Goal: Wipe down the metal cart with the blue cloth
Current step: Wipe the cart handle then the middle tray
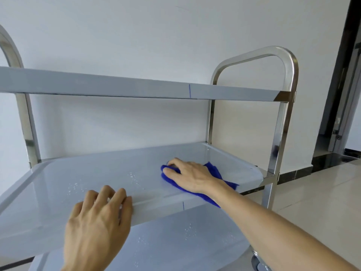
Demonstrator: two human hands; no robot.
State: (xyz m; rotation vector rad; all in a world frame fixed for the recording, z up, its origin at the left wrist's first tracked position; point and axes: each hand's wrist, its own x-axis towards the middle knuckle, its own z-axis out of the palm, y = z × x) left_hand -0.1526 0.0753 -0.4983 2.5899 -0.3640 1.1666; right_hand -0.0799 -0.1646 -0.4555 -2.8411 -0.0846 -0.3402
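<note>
The metal cart (pixel 281 118) has three shelves and shiny tube frames at both ends. Its middle shelf (pixel 82 173) lies in front of me with water droplets on it. The blue cloth (pixel 214 170) is spread on the right part of that shelf and hangs over its front edge. My right hand (pixel 188 175) presses flat on the cloth, fingers pointing left. My left hand (pixel 97 218) rests over the shelf's front rim, fingers curled onto it.
The top shelf (pixel 136 89) runs across above my hands. The bottom shelf (pixel 175 241), also wet, shows below. A white wall stands close behind the cart. A dark door frame (pixel 340 85) and tiled floor (pixel 316 192) lie to the right. A caster wheel (pixel 257 262) sits at the bottom right.
</note>
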